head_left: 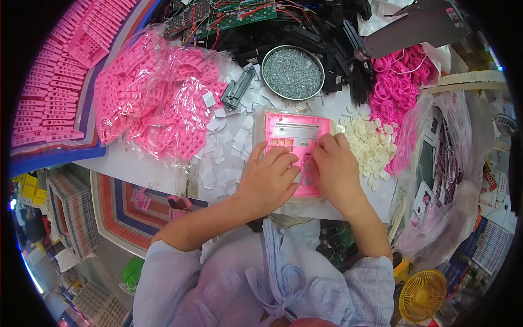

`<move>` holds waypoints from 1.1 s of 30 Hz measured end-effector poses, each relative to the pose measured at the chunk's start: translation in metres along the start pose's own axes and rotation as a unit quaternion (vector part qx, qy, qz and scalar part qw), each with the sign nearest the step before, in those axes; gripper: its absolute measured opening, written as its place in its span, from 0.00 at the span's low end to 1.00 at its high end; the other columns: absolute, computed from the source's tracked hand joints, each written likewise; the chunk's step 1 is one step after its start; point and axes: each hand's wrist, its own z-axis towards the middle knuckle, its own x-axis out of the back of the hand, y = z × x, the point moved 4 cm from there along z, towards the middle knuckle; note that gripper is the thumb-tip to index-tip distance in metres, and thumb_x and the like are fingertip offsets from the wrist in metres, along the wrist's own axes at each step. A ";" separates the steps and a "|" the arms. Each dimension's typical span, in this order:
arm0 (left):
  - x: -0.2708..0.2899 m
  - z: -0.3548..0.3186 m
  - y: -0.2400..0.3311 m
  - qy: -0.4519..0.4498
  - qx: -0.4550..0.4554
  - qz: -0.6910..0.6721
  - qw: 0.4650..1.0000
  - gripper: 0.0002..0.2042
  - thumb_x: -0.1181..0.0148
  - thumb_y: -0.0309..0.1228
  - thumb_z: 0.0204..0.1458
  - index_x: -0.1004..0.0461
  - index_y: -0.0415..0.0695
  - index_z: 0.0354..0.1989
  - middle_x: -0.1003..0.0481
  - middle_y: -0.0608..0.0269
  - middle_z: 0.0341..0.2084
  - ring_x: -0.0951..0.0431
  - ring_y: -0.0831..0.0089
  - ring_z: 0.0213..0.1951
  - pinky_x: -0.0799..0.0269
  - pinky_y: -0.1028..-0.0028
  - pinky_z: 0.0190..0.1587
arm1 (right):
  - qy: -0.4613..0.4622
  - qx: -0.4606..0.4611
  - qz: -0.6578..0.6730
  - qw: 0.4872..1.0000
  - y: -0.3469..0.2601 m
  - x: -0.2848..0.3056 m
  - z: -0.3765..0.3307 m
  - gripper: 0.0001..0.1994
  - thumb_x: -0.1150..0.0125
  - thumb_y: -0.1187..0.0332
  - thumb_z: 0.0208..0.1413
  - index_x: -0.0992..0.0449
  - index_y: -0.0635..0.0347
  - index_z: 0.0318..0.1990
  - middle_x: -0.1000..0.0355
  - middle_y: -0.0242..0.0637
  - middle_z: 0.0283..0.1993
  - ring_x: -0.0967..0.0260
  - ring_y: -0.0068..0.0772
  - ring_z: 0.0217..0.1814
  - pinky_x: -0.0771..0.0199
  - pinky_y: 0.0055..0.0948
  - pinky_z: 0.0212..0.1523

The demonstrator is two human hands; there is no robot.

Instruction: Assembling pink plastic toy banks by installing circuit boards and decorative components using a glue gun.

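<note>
A pink plastic casing lies on the table in front of me, with a clear window strip in its far part and small square and round openings nearer me. My left hand rests over its left side, fingers bent and close together on the pink surface. Over the right side is my right hand, its fingers curled down and pressed together at the casing's round openings. Whatever small part those fingertips may hold is hidden.
Beyond the casing stands a round tin of screws. White round pieces and pink rings lie to the right. Bagged pink parts, white paper bits and a grey-green device are left. A dark lamp-like arm overhangs the far right.
</note>
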 end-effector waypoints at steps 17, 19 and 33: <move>0.030 0.106 -0.059 0.132 0.117 0.085 0.981 0.07 0.35 0.33 0.48 0.21 0.47 0.34 0.23 0.59 0.35 0.25 0.58 0.41 0.34 0.59 0.47 | 0.032 -0.077 0.017 0.996 0.001 -0.007 -0.003 0.09 0.33 0.72 0.42 0.25 0.64 0.31 0.31 0.44 0.37 0.34 0.49 0.43 0.28 0.42 0.40; 0.021 0.135 -0.081 0.196 0.123 0.183 0.955 0.06 0.37 0.35 0.49 0.19 0.47 0.31 0.22 0.60 0.34 0.24 0.60 0.42 0.36 0.57 0.48 | 0.052 -0.073 0.040 0.995 0.004 -0.003 -0.005 0.09 0.33 0.72 0.43 0.26 0.64 0.32 0.31 0.44 0.37 0.35 0.50 0.42 0.29 0.42 0.40; 0.009 0.162 -0.113 0.083 0.144 0.184 0.969 0.14 0.43 0.41 0.56 0.18 0.45 0.27 0.20 0.58 0.26 0.20 0.59 0.34 0.39 0.54 0.47 | 0.260 -0.001 0.544 0.798 0.092 0.126 0.047 0.25 0.36 0.73 0.57 0.34 0.69 0.61 0.24 0.44 0.43 0.26 0.31 0.37 0.26 0.30 0.46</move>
